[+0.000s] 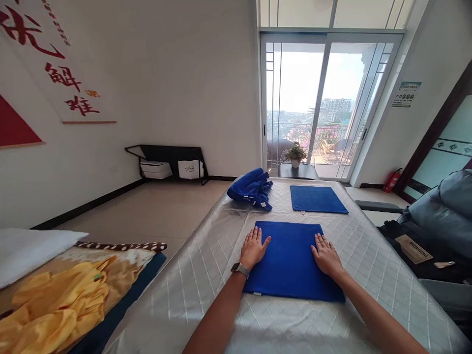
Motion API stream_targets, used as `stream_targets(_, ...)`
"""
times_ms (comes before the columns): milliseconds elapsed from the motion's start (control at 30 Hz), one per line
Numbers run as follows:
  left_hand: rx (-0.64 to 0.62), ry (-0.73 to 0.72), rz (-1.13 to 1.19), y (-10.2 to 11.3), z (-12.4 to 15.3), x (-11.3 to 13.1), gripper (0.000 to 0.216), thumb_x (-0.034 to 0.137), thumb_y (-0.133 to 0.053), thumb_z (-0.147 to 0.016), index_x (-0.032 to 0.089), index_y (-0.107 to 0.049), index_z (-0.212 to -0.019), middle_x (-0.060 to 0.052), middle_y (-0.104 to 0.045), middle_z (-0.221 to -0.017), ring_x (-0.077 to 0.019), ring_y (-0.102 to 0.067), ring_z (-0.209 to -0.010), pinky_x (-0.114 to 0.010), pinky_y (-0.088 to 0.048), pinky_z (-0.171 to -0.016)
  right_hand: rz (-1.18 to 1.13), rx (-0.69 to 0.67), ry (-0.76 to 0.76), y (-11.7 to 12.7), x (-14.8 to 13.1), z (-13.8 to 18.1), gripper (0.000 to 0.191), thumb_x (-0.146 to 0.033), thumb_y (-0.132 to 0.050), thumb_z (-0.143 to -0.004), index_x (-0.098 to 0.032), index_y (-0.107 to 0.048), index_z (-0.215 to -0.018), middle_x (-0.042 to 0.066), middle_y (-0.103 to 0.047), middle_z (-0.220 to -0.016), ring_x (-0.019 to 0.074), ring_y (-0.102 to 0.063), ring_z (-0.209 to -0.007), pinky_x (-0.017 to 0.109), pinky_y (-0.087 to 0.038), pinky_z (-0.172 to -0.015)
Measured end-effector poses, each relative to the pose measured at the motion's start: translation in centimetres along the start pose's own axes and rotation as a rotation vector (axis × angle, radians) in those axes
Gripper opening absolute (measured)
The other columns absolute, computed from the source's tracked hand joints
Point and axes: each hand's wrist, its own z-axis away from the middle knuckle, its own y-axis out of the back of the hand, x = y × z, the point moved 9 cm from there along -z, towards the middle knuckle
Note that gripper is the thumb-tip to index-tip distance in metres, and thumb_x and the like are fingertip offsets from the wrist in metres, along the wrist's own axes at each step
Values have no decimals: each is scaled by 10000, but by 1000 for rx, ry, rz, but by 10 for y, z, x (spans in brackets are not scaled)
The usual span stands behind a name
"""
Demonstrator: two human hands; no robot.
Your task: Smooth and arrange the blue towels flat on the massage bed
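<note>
A blue towel (289, 263) lies spread flat in front of me on the silver quilted cover (199, 275) of the table. On its left edge rests my left hand (254, 247), palm down with the fingers stretched out; a watch is on that wrist. My right hand (327, 255) lies flat on the towel's right edge, fingers extended. Beyond them, a second blue towel (317, 199) lies flat near the far right of the cover. A crumpled heap of blue towels (251, 188) with small white tags sits at the far left.
A bed with a yellow cloth (62, 300) and a white pillow (33, 250) stands on the left. To the right is a grey-blue armchair (442, 216) with a dark bag. A potted plant (295, 154) stands on a chair beyond the table, before glass sliding doors.
</note>
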Motion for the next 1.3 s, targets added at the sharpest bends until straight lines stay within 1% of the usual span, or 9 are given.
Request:
stream_targets(200, 14, 6, -3, 1, 0, -1, 839, 670, -129, -988, 72, -399, -1511, -198, -387, -1565, -318, -351, -1456, -479, -275, -1192, 22, 25, 13, 8, -2, 12, 647, -404, -205, -1007, -91, -262, -1570, 112, -240, -1634, 210, -136, -1525, 445, -121, -1225)
stream_targets(500, -26, 5, -39, -1, 1, 2, 828, 654, -150, -996, 52, -400, -1507, -200, -359, -1578, -308, -345, -1460, -461, -265, -1200, -1, -26, -2, -11, 3, 31, 677, -464, -195, -1012, -103, -216, -1584, 83, -176, -1652, 211, -105, -1530, 427, -104, -1234)
stream_targets(667, 109, 35, -133, 39, 3, 14, 761, 614, -170, -1009, 92, -435, -1495, -183, -471, -1514, -318, -353, -1455, -544, -152, -1226, -12, -31, -4, -7, 1, 32, 682, -466, -180, -1012, -97, -213, -1584, 80, -168, -1651, 216, -102, -1530, 428, -95, -1234)
stream_targets(767, 182, -29, -115, 64, 13, 44, 710, 580, -196, -1019, 113, -465, -1481, -157, -487, -1509, -310, -349, -1457, -508, -196, -1228, -9, -39, -2, -5, 1, 32, 681, -458, -175, -1013, -84, -219, -1580, 83, -161, -1651, 218, -108, -1530, 423, -88, -1234)
stream_targets(867, 172, -245, -70, 69, 37, 101, 640, 563, -279, -1021, 167, -455, -1491, -109, -459, -1540, -292, -319, -1474, -496, -246, -1219, -22, -39, -7, -5, 2, 32, 678, -452, -186, -1013, -81, -218, -1579, 88, -156, -1653, 222, -107, -1530, 430, -81, -1234)
stream_targets(967, 92, -512, -17, 53, 65, 165, 622, 566, -323, -1020, 193, -414, -1509, -84, -424, -1567, -254, -309, -1481, -459, -280, -1209, -57, -41, -7, -7, 3, 31, 676, -449, -214, -1011, -81, -217, -1578, 94, -155, -1654, 224, -99, -1531, 436, -80, -1232)
stream_targets(1067, 5, -612, 28, 28, 71, 207, 637, 574, -275, -1029, 188, -380, -1525, -87, -411, -1574, -232, -311, -1481, -423, -301, -1197, -67, -44, 4, -8, 3, 31, 666, -427, -236, -1011, -77, -216, -1577, 98, -156, -1654, 223, -84, -1532, 436, -85, -1231)
stream_targets(1167, -42, -571, 55, 6, 56, 221, 659, 569, -207, -1038, 162, -363, -1532, -101, -379, -1589, -233, -288, -1490, -426, -280, -1204, -55, -42, 11, -8, 3, 32, 644, -388, -242, -1011, -81, -220, -1578, 97, -154, -1655, 220, -71, -1533, 436, -85, -1231)
stream_targets(1300, -99, -480, 63, -12, 39, 203, 696, 587, -168, -1033, 145, -369, -1531, -109, -370, -1592, -239, -279, -1494, -436, -261, -1210, -56, -43, 10, -7, 4, 32, 644, -393, -225, -1011, -75, -246, -1571, 99, -167, -1651, 227, -103, -1530, 441, -97, -1231)
